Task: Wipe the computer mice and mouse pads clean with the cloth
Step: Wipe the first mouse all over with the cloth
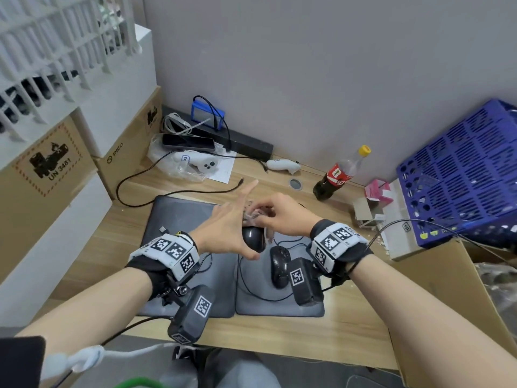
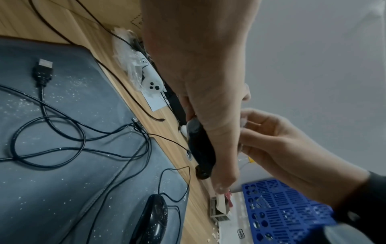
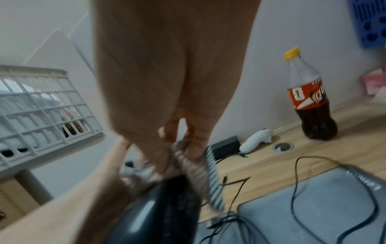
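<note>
My left hand holds a black wired mouse lifted above the two grey mouse pads, thumb along its near side and index finger stretched out. My right hand pinches a small striped cloth against the mouse's far end. In the right wrist view the cloth hangs over the mouse. A second black mouse lies on the right pad. The left pad carries looped cable, and both the pad and the second mouse are speckled with white crumbs.
A cola bottle stands at the back right near a blue crate and small cartons. White controllers, a phone and cables lie at the back left. Cardboard boxes line the left; another box flanks the right.
</note>
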The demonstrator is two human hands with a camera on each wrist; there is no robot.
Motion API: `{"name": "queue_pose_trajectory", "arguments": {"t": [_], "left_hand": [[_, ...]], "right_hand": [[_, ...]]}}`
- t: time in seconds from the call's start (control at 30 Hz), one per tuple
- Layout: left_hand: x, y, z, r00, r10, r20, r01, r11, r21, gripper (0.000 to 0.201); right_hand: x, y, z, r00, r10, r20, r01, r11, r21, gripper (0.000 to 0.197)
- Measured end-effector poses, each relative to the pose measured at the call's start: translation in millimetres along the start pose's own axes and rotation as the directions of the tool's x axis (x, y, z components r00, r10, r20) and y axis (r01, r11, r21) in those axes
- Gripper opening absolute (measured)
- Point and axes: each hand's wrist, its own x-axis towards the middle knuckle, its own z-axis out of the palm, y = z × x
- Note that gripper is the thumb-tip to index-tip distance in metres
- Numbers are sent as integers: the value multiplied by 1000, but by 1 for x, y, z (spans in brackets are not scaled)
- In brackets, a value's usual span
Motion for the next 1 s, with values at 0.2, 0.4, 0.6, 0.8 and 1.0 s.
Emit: {"name": "queue_pose_trajectory", "arguments": {"t": [0.2,0.4,0.6,0.8,1.0], "left_hand": [[2,3,1,1000,3,-3,-3,998,-67,141],[3,-23,0,995,-99,-2,96,971,-221,137],[13,-16,7,987,-157,-24,147,959,-244,134],[12,-21,11,993,-112,-46,98,969,-226,114],[17,-11,8,996,-86,-23,75,952,-296,116]], "right_hand": [[10,2,9,986,-45,-163,36,997,-61,25],[4,-5,15,987,-159,-14,159,986,56,32],[20,-11,9,974,-209,-88,197,972,-128,20],[14,-5,0,979,-198,56,202,976,-82,14],[20,-7,5,985,-171,6,170,979,-116,19]]}}
